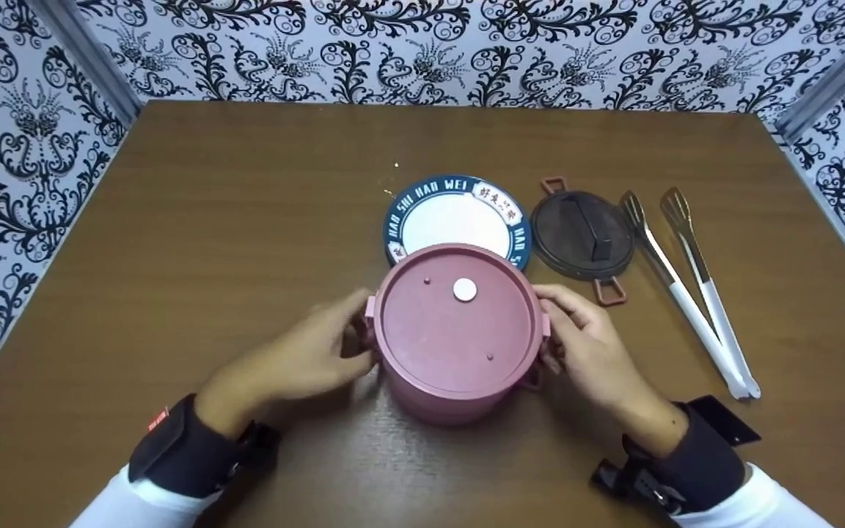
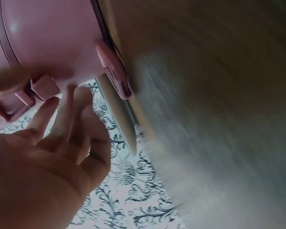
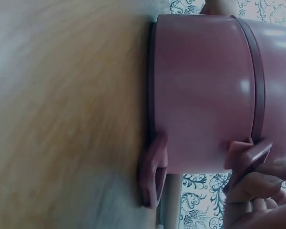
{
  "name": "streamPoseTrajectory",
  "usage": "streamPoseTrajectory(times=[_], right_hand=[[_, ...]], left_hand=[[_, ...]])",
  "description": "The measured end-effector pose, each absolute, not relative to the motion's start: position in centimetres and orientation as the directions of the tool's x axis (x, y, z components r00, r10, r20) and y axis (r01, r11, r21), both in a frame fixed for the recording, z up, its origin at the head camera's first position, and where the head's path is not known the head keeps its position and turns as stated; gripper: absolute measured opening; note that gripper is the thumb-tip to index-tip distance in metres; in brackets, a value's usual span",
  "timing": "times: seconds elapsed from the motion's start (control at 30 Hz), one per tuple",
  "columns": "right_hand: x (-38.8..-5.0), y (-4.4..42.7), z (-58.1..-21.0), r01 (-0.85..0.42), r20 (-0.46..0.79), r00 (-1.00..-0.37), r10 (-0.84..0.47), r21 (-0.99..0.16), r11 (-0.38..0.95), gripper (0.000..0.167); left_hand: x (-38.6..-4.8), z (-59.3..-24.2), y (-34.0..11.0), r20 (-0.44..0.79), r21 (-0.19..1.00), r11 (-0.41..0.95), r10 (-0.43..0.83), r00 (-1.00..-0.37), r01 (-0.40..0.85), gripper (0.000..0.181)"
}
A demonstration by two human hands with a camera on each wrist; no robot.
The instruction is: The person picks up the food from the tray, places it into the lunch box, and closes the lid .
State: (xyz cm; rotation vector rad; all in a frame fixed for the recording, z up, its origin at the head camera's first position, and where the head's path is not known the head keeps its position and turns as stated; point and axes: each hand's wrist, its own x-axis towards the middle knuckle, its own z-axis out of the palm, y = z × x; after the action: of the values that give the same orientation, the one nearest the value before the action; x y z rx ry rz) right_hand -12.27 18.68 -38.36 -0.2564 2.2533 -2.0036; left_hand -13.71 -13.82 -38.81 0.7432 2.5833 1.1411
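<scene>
A round pink tiered lunch container (image 1: 459, 330) stands upright on the wooden table, its flat lid bearing a white round button (image 1: 465, 290). My left hand (image 1: 312, 345) holds its left side, thumb and fingers around the side handle (image 2: 14, 105). On the opposite side my right hand (image 1: 591, 337) grips the upper handle (image 3: 250, 160) with curled fingers. A lower handle (image 3: 155, 171) sticks out near the base in the right wrist view. Behind the container lies a white plate (image 1: 455, 224) with a blue lettered rim, partly covered by it.
Right of the plate lies a dark round lid (image 1: 584, 233) with a raised grip and two reddish clips. Farther right, metal tongs (image 1: 701, 308) with white handles lie spread apart. Patterned black-and-white walls (image 1: 422, 59) border the table (image 1: 210, 220).
</scene>
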Motion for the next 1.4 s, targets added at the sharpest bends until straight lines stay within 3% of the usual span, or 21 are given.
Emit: streamPoseTrajectory(times=[0.27, 0.5, 0.63, 0.87, 1.1, 1.23, 1.4], right_hand=[[-12.6, 19.0, -38.6, -0.001, -0.043, -0.982, -0.181, -0.973, 0.232, 0.024], [-12.6, 19.5, -39.3, -0.12, 0.039, -0.977, -0.211, -0.914, 0.387, 0.019], [-12.5, 19.6, -39.3, -0.1, 0.009, -0.975, -0.221, -0.909, 0.405, 0.019], [-12.7, 20.3, -39.0, -0.073, -0.014, -0.978, -0.206, -0.91, 0.408, 0.018], [-12.9, 21.8, -38.4, -0.073, -0.011, -0.987, -0.163, -0.863, 0.501, 0.034], [-13.1, 22.3, -37.7, -0.138, 0.079, -0.989, -0.129, -0.82, 0.556, 0.024], [-13.3, 22.1, -36.9, -0.161, 0.131, -0.987, -0.095, -0.862, 0.481, 0.022]], left_hand=[[-12.8, -38.6, -13.5, 0.106, 0.541, 0.694, 0.504, -0.857, 0.474, 0.015], [-12.6, -38.6, -14.3, 0.094, 0.655, 0.615, 0.509, -0.856, 0.438, 0.03], [-12.5, -38.7, -14.6, 0.096, 0.707, 0.571, 0.508, -0.856, 0.418, 0.039], [-12.4, -38.8, -13.6, 0.143, 0.763, 0.49, 0.509, -0.849, 0.422, 0.041], [-12.4, -38.9, -11.6, 0.126, 0.758, 0.5, 0.517, -0.847, 0.419, 0.039], [-12.4, -38.7, -11.2, 0.098, 0.749, 0.515, 0.536, -0.838, 0.417, 0.038], [-12.3, -38.1, -12.0, 0.061, 0.644, 0.62, 0.543, -0.837, 0.449, 0.042]])
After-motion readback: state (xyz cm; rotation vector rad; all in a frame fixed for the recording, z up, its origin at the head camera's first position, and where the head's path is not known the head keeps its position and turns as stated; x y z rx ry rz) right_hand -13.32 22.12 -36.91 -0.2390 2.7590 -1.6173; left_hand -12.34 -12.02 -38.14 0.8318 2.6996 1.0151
